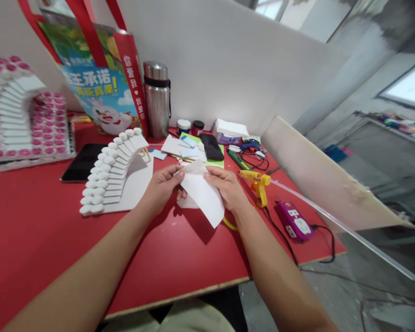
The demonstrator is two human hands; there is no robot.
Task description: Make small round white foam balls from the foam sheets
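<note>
A sheet of white paper (204,196) is held up between my two hands, above the red table. My left hand (166,184) pinches its upper left edge. On the opposite edge, the fingers of my right hand (225,186) are closed on the same sheet, which hangs down toward me with a pointed lower corner. Another white piece (187,203) shows partly beneath it. Left of my left hand stands a curved white staircase model (115,168) lined with white oval pieces, on a white base. A yellow hot glue gun (259,184) is to the right of my right hand.
A clear glue stick (346,228) juts from the gun past the table's right edge. Nearby lie a purple power strip (293,221) and a green pen-like tool (239,160). Farther back are a steel flask (157,101), a shopping bag (100,83), a black tablet (83,162) and a pink-flowered model (27,110).
</note>
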